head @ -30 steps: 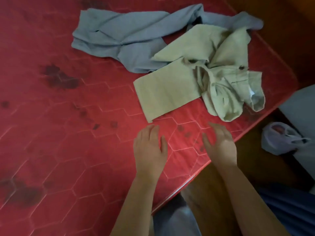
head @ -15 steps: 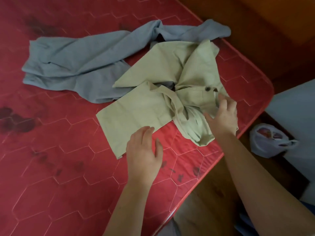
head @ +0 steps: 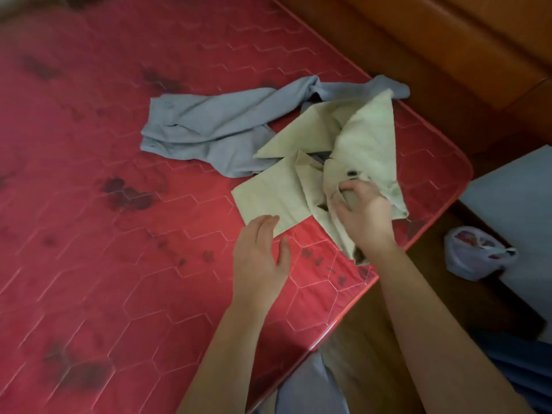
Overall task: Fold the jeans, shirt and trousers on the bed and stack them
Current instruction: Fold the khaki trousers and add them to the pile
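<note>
- Step: start of the first fold. The khaki trousers are picked as the first garment; nothing is folded or stacked yet.
- Trousers lie crumpled near the right edge of the bed, with one flat trouser leg pointing left and the rest bunched and twisted.
- The grey-blue garment lies rumpled just behind, partly under the khaki one. Can't tell whether it's the jeans or the shirt. No third garment in view.
- Right hand: clenched on the bunched waist fabric of the trousers just below a dark button, fingers curled into the cloth. The fabric looks gathered up around the fingers.
- Left hand: released, fingers straight and close together, thumb out. Fingertips are at the near corner of the flat leg; can't tell whether they touch it or hover. It holds nothing.
- Next move, as a judgement: lift and shake the waist end free of the grey-blue piece, untwist the legs and lay them flat on the bare mattress to the left. The left hand likely needs to pin or grasp the leg hem.
- Risk: the trousers sit close to the bed edge, so a pull to the right could drop them toward the plastic bag on the floor.
</note>
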